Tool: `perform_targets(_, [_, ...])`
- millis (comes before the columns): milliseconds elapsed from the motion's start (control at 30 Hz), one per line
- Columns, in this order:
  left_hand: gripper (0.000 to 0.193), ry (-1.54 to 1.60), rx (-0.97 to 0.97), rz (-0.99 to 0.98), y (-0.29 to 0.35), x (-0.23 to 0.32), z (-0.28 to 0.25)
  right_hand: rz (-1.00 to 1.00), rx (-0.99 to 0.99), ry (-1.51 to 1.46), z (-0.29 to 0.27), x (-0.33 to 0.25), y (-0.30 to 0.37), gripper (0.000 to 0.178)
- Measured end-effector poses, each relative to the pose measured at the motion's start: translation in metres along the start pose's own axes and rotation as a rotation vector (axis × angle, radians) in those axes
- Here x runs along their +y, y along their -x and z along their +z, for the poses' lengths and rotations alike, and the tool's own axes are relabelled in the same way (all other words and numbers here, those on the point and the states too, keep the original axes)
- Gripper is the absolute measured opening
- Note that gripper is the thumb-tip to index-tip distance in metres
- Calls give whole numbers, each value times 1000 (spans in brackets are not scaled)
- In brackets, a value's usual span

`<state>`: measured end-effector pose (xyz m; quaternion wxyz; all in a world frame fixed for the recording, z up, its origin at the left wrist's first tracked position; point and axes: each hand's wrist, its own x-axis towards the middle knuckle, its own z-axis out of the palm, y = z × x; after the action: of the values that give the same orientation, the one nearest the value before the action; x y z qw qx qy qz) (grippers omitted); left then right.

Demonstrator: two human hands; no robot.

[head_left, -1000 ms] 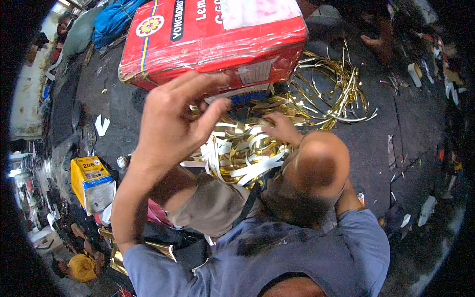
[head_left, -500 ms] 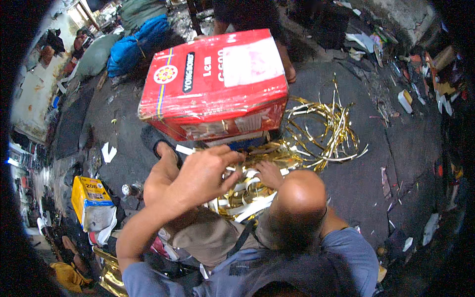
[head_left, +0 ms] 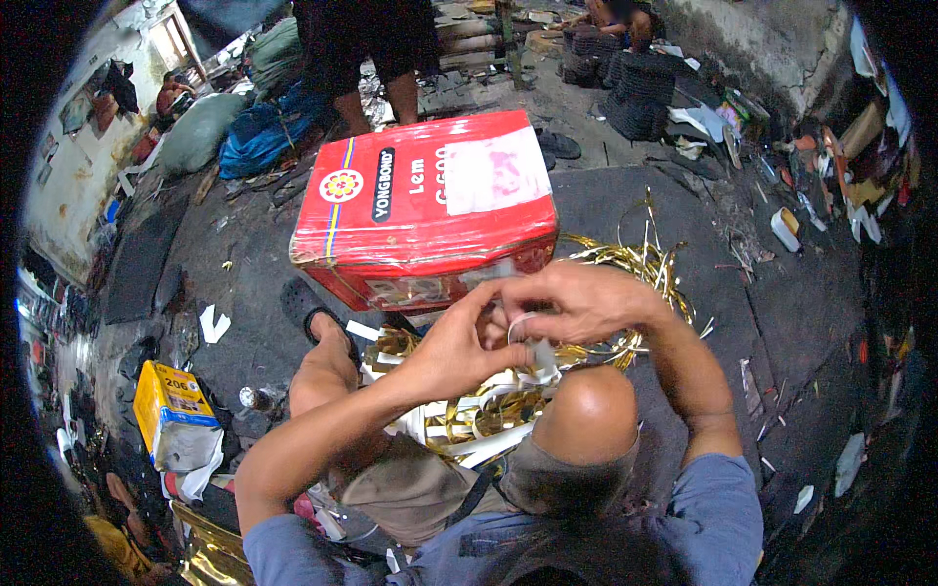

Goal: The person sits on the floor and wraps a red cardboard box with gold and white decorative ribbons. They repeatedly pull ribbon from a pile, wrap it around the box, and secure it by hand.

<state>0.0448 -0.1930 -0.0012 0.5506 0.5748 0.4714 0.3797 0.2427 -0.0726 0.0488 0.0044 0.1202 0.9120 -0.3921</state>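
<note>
My left hand (head_left: 459, 342) and my right hand (head_left: 591, 303) meet in front of my knees, just before a large red cardboard box (head_left: 420, 195). The right fingers pinch a thin white strip (head_left: 521, 324) that curves between the hands. Curled fingers on the left hand face the right fingertips; whatever they grip is hidden. Below both hands, between my legs, lies a heap of gold and white strips (head_left: 479, 415). Past the right hand, a tangled bundle of gold strips (head_left: 645, 264) rests on the dark floor.
A yellow and blue carton (head_left: 178, 415) and a small bottle (head_left: 254, 398) stand to my left. Behind the red box a person's legs (head_left: 399, 93) show. Sacks and a blue bundle (head_left: 269, 137) lie at the back left. Scraps (head_left: 801, 498) litter the floor at right.
My right hand has risen from the strip heap and come up against my left hand. The person behind the box now stands farther back and left. The view has tilted up slightly.
</note>
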Motion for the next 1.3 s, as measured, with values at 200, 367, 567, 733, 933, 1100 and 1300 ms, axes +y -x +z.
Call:
perform_targets(200, [38, 33, 246, 168, 17, 8, -49, 95, 480, 208, -74, -4, 31, 28])
perform_targets(367, [17, -247, 387, 82, 42, 29, -170, 207, 399, -139, -104, 36, 21, 23])
perform_targets(567, [23, -587, 484, -340, 39, 39, -286, 318, 411, -105, -111, 88, -36, 27])
perform_targets(733, [50, -1582, 877, 97, -47, 43, -219, 314, 652, 261, -98, 89, -63, 37])
perform_targets(933, [45, -416, 279, 453, -167, 0, -100, 364, 833, 392, -64, 64, -74, 44])
perform_targets(1100, [25, -416, 350, 467, -164, -4, -86, 194, 826, 547, -61, 69, -51, 26])
perform_targets(1300, [19, -476, 413, 609, -165, -4, -81, 146, 811, 654, -58, 65, -43, 18])
